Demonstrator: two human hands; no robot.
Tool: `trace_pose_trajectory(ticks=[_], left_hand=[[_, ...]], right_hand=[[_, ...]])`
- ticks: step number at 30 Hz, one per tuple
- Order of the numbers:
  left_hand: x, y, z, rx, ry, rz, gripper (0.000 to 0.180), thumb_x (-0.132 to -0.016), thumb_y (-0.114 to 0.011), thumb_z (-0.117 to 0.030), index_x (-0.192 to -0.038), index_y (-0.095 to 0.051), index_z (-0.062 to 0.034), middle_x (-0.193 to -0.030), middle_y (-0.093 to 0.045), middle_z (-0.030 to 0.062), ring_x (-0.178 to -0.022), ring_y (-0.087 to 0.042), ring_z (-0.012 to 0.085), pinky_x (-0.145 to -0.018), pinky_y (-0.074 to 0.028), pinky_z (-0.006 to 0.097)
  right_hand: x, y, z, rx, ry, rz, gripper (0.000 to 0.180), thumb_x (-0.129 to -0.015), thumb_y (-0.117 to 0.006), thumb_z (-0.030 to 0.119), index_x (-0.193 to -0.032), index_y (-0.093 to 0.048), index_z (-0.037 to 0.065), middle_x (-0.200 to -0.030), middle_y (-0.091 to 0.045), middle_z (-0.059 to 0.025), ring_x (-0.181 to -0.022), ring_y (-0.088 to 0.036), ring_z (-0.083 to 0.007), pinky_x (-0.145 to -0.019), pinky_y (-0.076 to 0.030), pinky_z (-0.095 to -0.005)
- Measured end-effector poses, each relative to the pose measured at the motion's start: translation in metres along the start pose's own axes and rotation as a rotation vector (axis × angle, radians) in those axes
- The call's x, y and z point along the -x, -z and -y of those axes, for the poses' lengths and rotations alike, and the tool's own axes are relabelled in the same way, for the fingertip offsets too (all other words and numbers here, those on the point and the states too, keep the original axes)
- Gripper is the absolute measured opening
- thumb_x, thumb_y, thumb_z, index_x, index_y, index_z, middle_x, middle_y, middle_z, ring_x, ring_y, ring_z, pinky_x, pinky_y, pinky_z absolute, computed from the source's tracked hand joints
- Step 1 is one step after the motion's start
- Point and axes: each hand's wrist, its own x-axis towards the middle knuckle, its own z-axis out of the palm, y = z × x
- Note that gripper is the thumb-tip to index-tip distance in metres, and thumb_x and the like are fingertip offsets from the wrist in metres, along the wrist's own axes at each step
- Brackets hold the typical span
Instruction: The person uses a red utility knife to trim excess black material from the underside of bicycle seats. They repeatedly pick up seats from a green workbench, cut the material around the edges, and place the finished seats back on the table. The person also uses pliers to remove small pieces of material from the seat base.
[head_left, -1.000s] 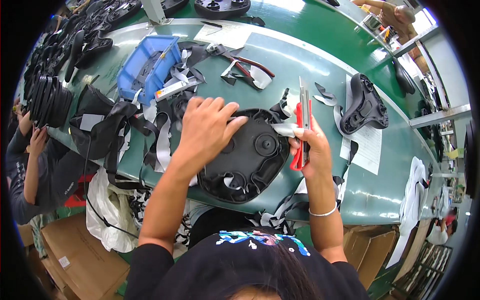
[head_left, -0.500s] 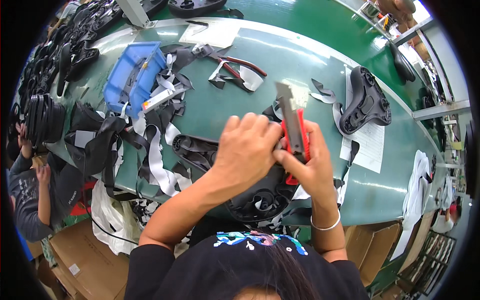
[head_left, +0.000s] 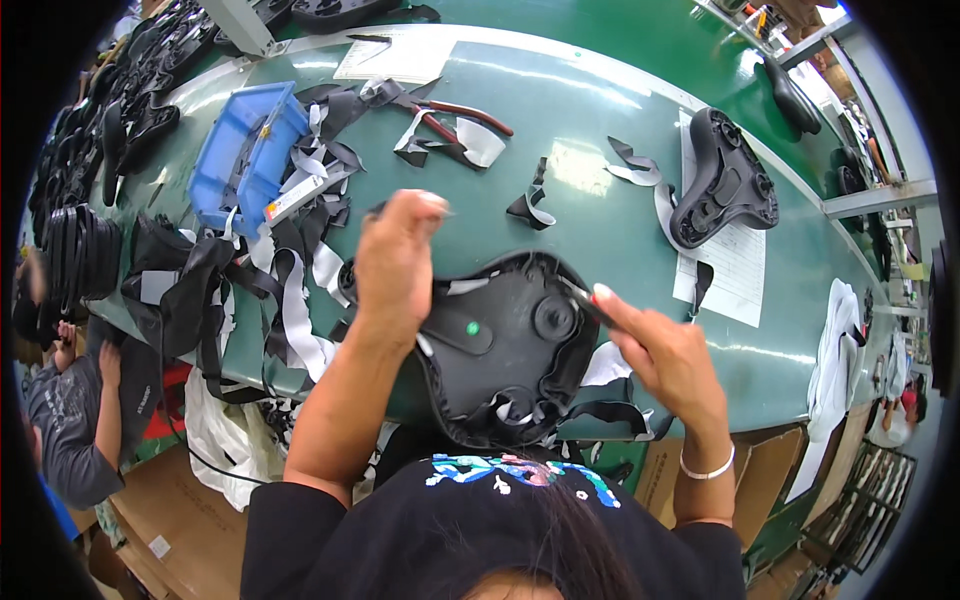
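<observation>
A black bicycle saddle (head_left: 480,345) lies upside down in front of me, its wide end to the right and its hollow underside showing. My right hand (head_left: 668,358) is closed around a box cutter (head_left: 592,305), with the blade end against the far right rim of the saddle. Mostly the fingers cover its red handle. Raised over the narrow end of the saddle, my left hand (head_left: 395,262) is closed in a fist. A dark bit shows beside its knuckles, but what it grips cannot be made out. A curled trimmed scrap (head_left: 535,200) lies beyond the saddle.
A blue bin (head_left: 245,160) stands at the left among black and white scraps (head_left: 290,290). Red-handled pliers (head_left: 465,115) lie farther back. Another upturned saddle (head_left: 725,185) rests on a printed sheet (head_left: 735,285) at the right. A co-worker (head_left: 75,410) is at far left.
The saddle's underside has come into view as my hands moved apart. My left hand went left and up; my right hand lowered the box cutter to the saddle's rim.
</observation>
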Motion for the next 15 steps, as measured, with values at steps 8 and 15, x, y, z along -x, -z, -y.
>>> trace_pose_trajectory(ticks=[8,15], left_hand=[[0.022,-0.019,-0.027,-1.479,0.070,0.477,0.038,-0.085,-0.061,-0.040,-0.079,-0.069,-0.0040,-0.073,-0.063,0.0117,-0.069,-0.062,0.0301,-0.062,-0.046,0.037],[0.059,-0.014,-0.022,-1.514,-0.095,0.060,0.036,-0.088,-0.059,-0.038,-0.074,-0.064,-0.0053,-0.069,-0.060,0.0088,-0.063,-0.058,0.0299,-0.058,-0.043,0.040]], right_hand=[[0.012,-0.059,0.042,-0.221,-0.209,-0.397,0.055,-0.079,-0.071,0.013,-0.127,-0.046,0.003,-0.097,-0.065,-0.0192,-0.080,-0.066,-0.0320,-0.067,-0.052,-0.0352],[-0.018,-0.057,0.035,-0.313,-0.276,-0.289,0.042,-0.080,-0.062,0.005,-0.119,-0.047,-0.001,-0.088,-0.062,-0.0148,-0.071,-0.062,-0.0305,-0.062,-0.049,-0.0384]])
